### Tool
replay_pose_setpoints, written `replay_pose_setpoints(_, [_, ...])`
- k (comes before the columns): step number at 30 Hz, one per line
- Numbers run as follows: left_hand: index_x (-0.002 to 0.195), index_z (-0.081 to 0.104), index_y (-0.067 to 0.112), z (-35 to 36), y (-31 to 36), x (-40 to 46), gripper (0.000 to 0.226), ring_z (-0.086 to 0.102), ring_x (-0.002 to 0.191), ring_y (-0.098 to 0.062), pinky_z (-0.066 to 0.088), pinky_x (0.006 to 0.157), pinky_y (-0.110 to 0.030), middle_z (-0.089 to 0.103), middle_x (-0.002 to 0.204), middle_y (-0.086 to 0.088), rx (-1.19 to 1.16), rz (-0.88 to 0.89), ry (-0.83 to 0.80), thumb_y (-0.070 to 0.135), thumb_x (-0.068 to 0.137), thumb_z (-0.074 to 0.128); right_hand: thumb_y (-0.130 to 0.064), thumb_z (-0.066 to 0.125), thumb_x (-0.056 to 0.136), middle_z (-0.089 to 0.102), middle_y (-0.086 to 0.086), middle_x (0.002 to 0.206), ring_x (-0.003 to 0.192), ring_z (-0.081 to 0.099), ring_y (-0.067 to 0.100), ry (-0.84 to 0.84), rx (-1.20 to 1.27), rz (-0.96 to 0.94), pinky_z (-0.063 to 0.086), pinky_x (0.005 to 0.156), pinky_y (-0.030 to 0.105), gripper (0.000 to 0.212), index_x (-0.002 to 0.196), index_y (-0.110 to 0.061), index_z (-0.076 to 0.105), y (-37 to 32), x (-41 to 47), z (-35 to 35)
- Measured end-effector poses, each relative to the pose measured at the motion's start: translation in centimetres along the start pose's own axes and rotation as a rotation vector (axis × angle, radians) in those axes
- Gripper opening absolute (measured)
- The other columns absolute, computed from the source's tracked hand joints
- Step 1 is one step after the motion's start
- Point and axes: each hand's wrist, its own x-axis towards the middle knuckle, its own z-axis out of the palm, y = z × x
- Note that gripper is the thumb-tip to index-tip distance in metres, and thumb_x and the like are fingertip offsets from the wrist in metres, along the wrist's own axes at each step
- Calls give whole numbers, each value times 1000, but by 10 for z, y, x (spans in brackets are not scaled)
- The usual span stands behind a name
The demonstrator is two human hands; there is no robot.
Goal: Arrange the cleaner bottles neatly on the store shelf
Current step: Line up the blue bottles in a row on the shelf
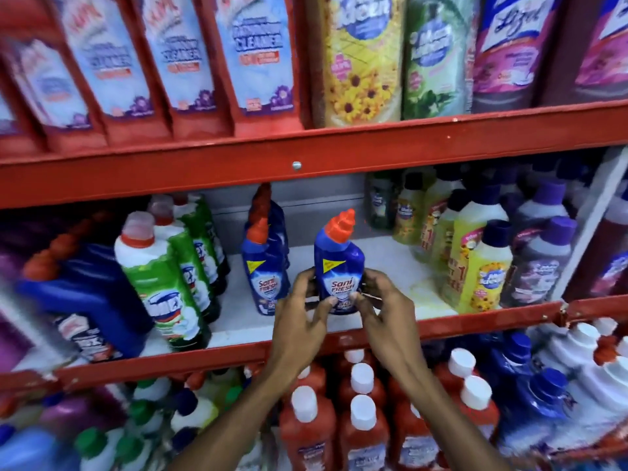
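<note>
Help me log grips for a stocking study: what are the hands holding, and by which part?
Both the left hand and the right hand grip one blue Sani Fresh bottle by its lower body, fingers on either side of the label.

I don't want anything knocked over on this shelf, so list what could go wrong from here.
1. The blue Sani Fresh bottle stands near the middle shelf's front lip, held low by the left hand and right hand; its top could tip forward.
2. Sliding it left may bump the neighbouring Sani Fresh bottle.
3. A yellowish stain beside it might be slippery.
</note>
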Motion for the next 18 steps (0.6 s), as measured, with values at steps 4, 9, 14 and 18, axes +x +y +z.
replay_pose_setpoints(4, [131, 50, 25, -47, -17, -10, 47, 71, 103, 4, 54, 86, -10, 73, 113, 19, 26, -11, 74, 16, 91, 72, -7, 65, 92, 74, -13, 109, 97, 70, -7, -90, 41, -25, 50, 81, 5, 34, 122, -23, 63, -15, -6, 44])
replay_pose_setpoints(9, [129, 50, 23, -78, -36, -20, 44, 72, 103, 1, 59, 85, -21, 75, 117, 7, 92, -50, 73, 14, 92, 71, -9, 65, 92, 76, -9, 107, 95, 73, 1, -146, 9, -17, 54, 82, 12, 30, 120, -19, 65, -15, -13, 80])
replay_pose_setpoints(14, [129, 48, 22, -91, -53, -26, 44, 70, 97, 2, 53, 78, -8, 74, 115, 8, 171, -60, 47, 17, 92, 72, -13, 66, 93, 76, -10, 106, 93, 70, -7, -191, -26, 18, 57, 82, 17, 28, 120, -20, 65, -9, -18, 100])
replay_pose_setpoints(18, [130, 46, 24, -96, -62, -23, 44, 72, 98, -2, 56, 78, -9, 76, 120, 1, 177, -73, 25, 21, 94, 70, -14, 67, 92, 75, -10, 105, 90, 68, -13, -182, -35, 31, 57, 80, 13, 28, 120, -20, 65, -8, -17, 107])
